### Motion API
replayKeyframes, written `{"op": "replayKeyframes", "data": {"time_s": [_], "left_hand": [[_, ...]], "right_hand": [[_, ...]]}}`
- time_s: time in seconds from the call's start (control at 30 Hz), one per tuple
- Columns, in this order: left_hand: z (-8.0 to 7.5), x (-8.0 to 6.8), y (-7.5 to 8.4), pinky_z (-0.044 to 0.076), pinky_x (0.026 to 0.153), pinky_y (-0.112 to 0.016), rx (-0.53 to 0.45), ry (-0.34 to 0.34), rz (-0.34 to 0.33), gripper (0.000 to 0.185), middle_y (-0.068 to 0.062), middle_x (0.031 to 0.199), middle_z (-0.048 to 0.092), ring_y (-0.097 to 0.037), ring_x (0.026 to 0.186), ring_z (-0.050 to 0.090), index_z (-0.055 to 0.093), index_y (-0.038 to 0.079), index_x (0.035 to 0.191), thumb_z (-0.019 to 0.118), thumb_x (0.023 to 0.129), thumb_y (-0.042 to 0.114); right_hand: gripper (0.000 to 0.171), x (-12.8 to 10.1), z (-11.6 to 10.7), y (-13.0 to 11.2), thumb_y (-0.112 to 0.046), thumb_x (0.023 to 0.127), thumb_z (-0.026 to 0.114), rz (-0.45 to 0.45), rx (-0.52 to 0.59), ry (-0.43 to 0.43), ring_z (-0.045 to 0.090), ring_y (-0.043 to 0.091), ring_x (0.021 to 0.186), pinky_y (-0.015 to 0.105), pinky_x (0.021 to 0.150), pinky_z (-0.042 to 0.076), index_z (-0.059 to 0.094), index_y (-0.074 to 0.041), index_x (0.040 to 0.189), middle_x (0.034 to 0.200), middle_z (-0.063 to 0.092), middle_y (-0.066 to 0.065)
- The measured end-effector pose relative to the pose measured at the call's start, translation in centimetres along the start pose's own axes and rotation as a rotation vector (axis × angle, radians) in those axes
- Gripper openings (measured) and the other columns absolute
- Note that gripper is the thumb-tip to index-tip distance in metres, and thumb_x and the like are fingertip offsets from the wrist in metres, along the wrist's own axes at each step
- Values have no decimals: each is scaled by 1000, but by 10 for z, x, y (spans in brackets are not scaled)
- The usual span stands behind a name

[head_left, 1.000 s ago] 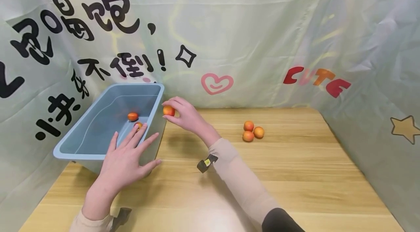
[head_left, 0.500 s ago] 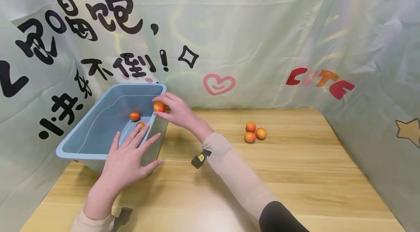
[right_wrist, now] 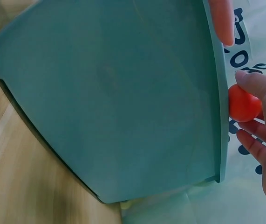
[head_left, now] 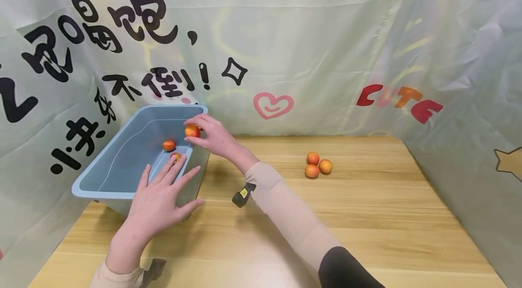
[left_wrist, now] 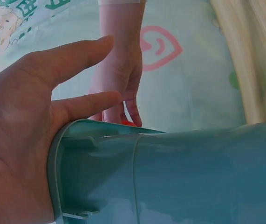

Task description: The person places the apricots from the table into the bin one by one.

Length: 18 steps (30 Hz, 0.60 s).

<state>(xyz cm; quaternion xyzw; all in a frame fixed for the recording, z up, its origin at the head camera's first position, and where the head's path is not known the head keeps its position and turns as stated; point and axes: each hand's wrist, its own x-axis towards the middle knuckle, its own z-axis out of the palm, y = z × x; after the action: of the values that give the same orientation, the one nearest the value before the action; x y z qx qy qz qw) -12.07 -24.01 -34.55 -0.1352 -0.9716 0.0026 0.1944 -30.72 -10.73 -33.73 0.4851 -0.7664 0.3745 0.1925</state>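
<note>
My right hand (head_left: 216, 138) pinches a small, smooth, round orange-red fruit (head_left: 192, 131) between thumb and fingertips, over the right rim of a blue plastic tub (head_left: 122, 156). In the right wrist view the fruit (right_wrist: 244, 103) looks bright red beside the tub's rim. Inside the tub lie two similar fruits: one in plain sight (head_left: 169, 145), the other (head_left: 176, 156) partly covered by left fingertips. With fingers spread, my left hand (head_left: 157, 197) rests on the tub's near right corner. The left wrist view has its palm (left_wrist: 16, 140) against the rim.
Three more orange-red fruits (head_left: 312, 170) sit in a cluster on the wooden table (head_left: 367, 215), right of the tub. A printed cloth (head_left: 310, 43) hangs behind the table and along both sides, close to the tub's far end.
My right hand has carried the fruit leftward, from beside the tub to over its right rim. The left hand keeps its place on the tub; the head view has shifted slightly.
</note>
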Motion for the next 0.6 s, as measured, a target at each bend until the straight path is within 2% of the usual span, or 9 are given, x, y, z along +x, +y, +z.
{"op": "replayKeyframes", "data": {"time_s": [0.6], "left_hand": [[1,0,-1,18,110,-71,-1,-4,-8,74,-8,156,39,-31,145,34,52,31,141,70,77,63]], "right_hand": [[38,9,15,2,-23,86,75,60,50,-8,59,16,110,12,96,46,65,-8,119,121,63,6]]}}
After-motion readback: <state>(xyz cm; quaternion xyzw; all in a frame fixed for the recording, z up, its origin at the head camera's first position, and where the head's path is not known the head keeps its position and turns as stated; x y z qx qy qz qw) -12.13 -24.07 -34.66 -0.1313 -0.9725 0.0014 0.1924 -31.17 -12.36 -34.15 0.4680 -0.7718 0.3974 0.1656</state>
